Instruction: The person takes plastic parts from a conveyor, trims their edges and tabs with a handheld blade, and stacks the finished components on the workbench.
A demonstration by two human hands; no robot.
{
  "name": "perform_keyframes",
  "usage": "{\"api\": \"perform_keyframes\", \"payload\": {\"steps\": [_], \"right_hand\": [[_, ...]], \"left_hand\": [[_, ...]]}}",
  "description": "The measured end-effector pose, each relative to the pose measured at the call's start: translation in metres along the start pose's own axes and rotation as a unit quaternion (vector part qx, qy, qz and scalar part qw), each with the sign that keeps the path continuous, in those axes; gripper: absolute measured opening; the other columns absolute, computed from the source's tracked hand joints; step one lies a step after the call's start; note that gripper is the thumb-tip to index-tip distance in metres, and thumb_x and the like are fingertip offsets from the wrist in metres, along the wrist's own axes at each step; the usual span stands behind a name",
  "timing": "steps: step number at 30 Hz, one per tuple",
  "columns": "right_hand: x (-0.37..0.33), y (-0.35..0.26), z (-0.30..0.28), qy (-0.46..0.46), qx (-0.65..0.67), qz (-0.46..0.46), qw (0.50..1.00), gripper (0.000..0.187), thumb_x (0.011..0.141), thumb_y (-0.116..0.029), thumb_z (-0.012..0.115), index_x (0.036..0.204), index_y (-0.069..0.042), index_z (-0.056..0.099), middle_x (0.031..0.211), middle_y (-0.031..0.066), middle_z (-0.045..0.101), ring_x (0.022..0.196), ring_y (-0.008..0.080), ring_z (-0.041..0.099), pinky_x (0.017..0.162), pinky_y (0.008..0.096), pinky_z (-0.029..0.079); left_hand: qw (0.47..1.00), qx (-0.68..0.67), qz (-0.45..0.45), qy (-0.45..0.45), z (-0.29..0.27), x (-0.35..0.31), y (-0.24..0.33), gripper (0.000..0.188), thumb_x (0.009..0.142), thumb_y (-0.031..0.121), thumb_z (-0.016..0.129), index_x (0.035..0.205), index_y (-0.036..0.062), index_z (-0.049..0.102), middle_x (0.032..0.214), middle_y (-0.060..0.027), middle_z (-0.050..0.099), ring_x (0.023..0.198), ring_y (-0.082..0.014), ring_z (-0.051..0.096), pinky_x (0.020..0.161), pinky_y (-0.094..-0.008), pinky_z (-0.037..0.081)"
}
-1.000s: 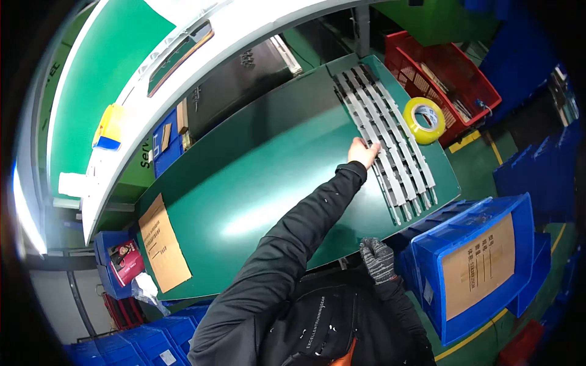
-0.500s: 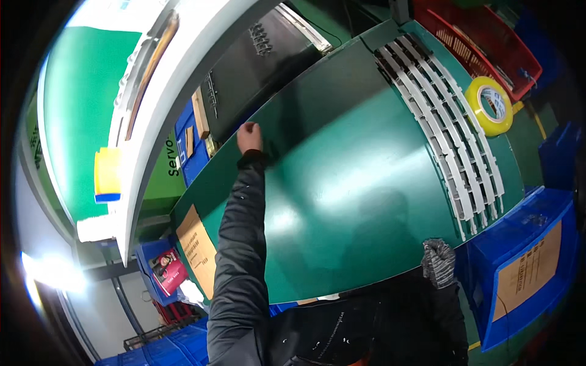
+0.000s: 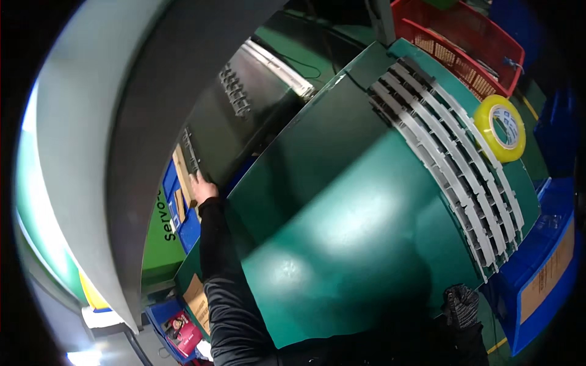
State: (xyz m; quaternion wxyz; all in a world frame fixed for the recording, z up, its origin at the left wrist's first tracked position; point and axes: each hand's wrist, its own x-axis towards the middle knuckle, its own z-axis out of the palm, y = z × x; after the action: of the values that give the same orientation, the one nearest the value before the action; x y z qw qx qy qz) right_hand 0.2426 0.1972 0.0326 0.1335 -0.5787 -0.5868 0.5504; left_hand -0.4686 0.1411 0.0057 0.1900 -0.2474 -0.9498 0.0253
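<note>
My bare left hand (image 3: 204, 188) reaches past the left edge of the green tabletop (image 3: 305, 268). Its fingertips are closed at the near end of a thin grey plastic strip (image 3: 191, 149) on the dark belt (image 3: 238, 140). Farther up that belt lies a ribbed dark part (image 3: 234, 91). My right hand (image 3: 461, 307), in a grey knitted glove, is at the table's near right edge with its fingers curled; whatever they may hold is hidden. Several long, curved grey plastic strips (image 3: 455, 155) lie side by side on the table's right part.
A roll of yellowish tape (image 3: 500, 129) stands beside the strips. Beyond the table are a red basket (image 3: 467, 52) and a blue bin (image 3: 531, 268). A large curved machine part (image 3: 137, 122) overhangs the left side. Cardboard (image 3: 198, 304) lies at the table's lower left.
My left hand has moved left and nearer, from above the table edge to the strip on the belt. The view has shifted, and the overhanging machine part fills more of the left side.
</note>
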Motion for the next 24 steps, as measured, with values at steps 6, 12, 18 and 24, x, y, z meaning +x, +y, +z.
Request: {"api": "perform_keyframes", "payload": {"steps": [6, 12, 18, 24], "right_hand": [[-0.006, 0.062, 0.01, 0.028, 0.0, 0.05, 0.998, 0.021, 0.076, -0.013, 0.059, 0.059, -0.008, 0.048, 0.05, 0.005, 0.044, 0.044, 0.0176, 0.045, 0.045, 0.0315, 0.038], [0.001, 0.059, 0.005, 0.004, 0.049, -0.017, 0.999, 0.015, 0.079, -0.015, 0.059, 0.071, -0.003, 0.057, 0.052, 0.0042, 0.052, 0.044, 0.0126, 0.05, 0.041, 0.0267, 0.039], [0.003, 0.056, 0.004, 0.004, 0.043, 0.067, 0.997, 0.021, 0.074, -0.011, 0.063, 0.06, -0.007, 0.047, 0.05, 0.0056, 0.044, 0.046, 0.0163, 0.046, 0.047, 0.0331, 0.039], [0.003, 0.034, -0.004, -0.064, 0.196, 0.085, 0.975, 0.008, 0.08, -0.008, 0.057, 0.074, -0.002, 0.058, 0.054, 0.0038, 0.053, 0.038, 0.0111, 0.048, 0.034, 0.0248, 0.037]], "left_hand": [[0.998, 0.053, -0.006, -0.025, 0.011, 0.03, -0.005, 0.034, 0.076, 0.01, 0.043, 0.109, 0.0081, 0.053, 0.093, -0.018, 0.058, 0.088, -0.0339, 0.055, 0.076, -0.0431, 0.044], [0.996, -0.039, 0.078, 0.007, -0.016, 0.023, 0.084, 0.035, 0.07, 0.007, 0.057, 0.105, 0.0134, 0.054, 0.088, -0.0104, 0.061, 0.085, -0.0291, 0.056, 0.075, -0.0401, 0.044], [0.971, -0.143, 0.19, 0.013, -0.037, 0.021, 0.174, 0.034, 0.074, 0.013, 0.053, 0.108, 0.0133, 0.052, 0.084, -0.0143, 0.06, 0.081, -0.0324, 0.055, 0.07, -0.0428, 0.044], [0.948, -0.223, 0.187, -0.128, -0.066, -0.023, 0.168, 0.022, 0.079, 0.023, 0.05, 0.095, 0.0091, 0.053, 0.084, -0.0188, 0.06, 0.08, -0.0372, 0.056, 0.065, -0.0459, 0.044]]}}
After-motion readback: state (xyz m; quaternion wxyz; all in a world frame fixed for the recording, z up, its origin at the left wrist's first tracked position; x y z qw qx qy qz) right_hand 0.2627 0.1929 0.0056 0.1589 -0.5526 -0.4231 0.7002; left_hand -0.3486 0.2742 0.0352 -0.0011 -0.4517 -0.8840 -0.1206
